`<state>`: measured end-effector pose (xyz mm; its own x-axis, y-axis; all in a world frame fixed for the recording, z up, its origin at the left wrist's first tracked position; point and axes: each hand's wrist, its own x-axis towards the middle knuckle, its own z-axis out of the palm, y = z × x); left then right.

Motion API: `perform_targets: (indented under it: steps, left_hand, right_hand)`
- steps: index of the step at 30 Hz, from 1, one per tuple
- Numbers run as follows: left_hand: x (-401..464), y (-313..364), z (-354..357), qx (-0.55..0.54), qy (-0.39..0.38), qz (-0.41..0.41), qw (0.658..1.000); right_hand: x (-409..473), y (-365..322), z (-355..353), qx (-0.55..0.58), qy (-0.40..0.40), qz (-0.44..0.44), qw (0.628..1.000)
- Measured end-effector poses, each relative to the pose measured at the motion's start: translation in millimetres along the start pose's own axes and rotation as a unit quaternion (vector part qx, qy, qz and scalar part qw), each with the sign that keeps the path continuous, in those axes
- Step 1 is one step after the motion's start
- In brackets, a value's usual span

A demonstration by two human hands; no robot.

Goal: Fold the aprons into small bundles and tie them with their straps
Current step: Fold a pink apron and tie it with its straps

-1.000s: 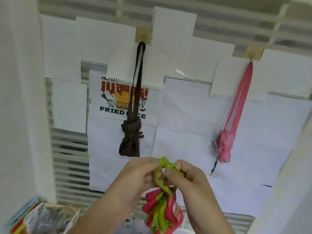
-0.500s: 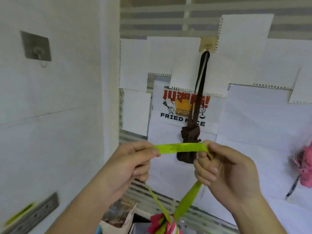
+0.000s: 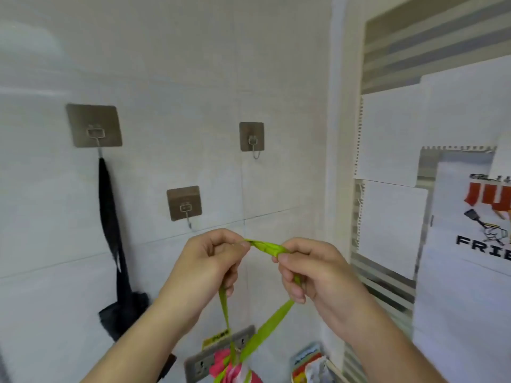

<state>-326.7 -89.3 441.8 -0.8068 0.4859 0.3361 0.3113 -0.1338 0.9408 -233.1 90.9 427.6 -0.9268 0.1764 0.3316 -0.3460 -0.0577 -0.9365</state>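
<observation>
A pale tiled wall (image 3: 166, 64) fills most of our view, with three stick-on hooks. From the left hook (image 3: 94, 125) hangs a black bundled apron (image 3: 121, 299); the lower middle hook (image 3: 184, 203) and the upper hook (image 3: 251, 137) carry nothing. In front, our left hand (image 3: 210, 261) pinches one end of a green strap (image 3: 264, 246) between thumb and forefinger, and our right hand (image 3: 309, 269) pinches the other end, the loop held between them just below the middle hook. Both strap tails drop to a pink-and-green apron bundle (image 3: 232, 367) at the bottom edge. At far right, white paper sheets (image 3: 387, 134) and a fried-rice poster (image 3: 481, 219) cover a striped panel.
</observation>
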Motion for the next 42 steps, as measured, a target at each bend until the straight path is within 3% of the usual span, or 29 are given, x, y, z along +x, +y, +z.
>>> perform_targets:
  steps: [5, 10, 17, 23, 28, 31, 35, 39, 40, 42]
  left_hand:
    - [11, 7, -44, 0.091, 0.172, 0.025, 0.981]
    - [31, 10, -79, 0.251, 0.284, 0.04, 0.924]
    - [49, -24, -84, 0.454, 0.285, 0.001, 0.844]
    - [53, -67, -65, 0.413, 0.255, 0.006, 0.874]
    - [20, -79, -33, 0.397, 0.313, 0.078, 0.859]
    - [-11, -97, -5, 0.347, 0.255, 0.074, 0.899]
    - [-59, -164, 56, 0.257, 0.065, -0.015, 0.964]
    - [-104, -233, 118, 0.188, -0.062, -0.08, 0.977]
    - [-121, -253, 147, 0.171, -0.113, -0.106, 0.973]
    - [-132, -272, 167, 0.146, -0.139, -0.118, 0.972]
  right_hand:
    - [66, 5, 47, -0.058, -0.008, -0.009, 0.998]
    - [130, 22, 91, -0.137, 0.032, -0.024, 0.99]
    - [148, 71, 95, -0.216, 0.097, 0.001, 0.972]
    - [144, 98, 93, -0.246, 0.06, -0.009, 0.967]
    - [104, 111, 53, -0.296, 0.056, -0.004, 0.954]
    - [53, 134, 24, -0.287, 0.092, 0.014, 0.954]
    - [-55, 194, -18, -0.282, 0.128, 0.12, 0.943]
    - [-179, 270, -47, -0.27, 0.155, 0.274, 0.91]
    - [-227, 286, -60, -0.277, 0.183, 0.322, 0.887]
    - [-277, 302, -69, -0.289, 0.204, 0.389, 0.851]
